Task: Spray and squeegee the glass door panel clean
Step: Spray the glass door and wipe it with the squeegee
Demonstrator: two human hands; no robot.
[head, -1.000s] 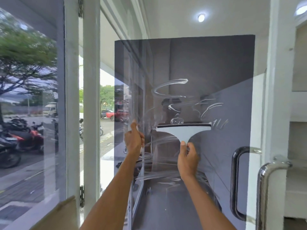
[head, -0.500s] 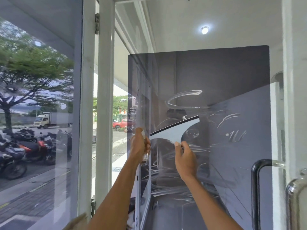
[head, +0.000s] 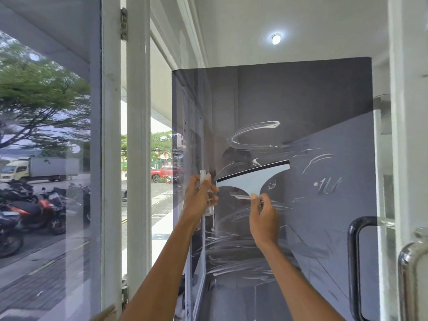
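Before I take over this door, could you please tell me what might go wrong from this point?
The squeegee sits tilted on the glass door, so an uneven pull may leave lines. White streaks above and right of it could be missed and dry on. The left hand, holding the spray bottle, is close to the blade's left end and might get bumped.

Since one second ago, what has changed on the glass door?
The squeegee tilted: its blade was level, now its right end is higher. The right hand still grips its handle; the left hand still holds the spray bottle. The streaks remain.
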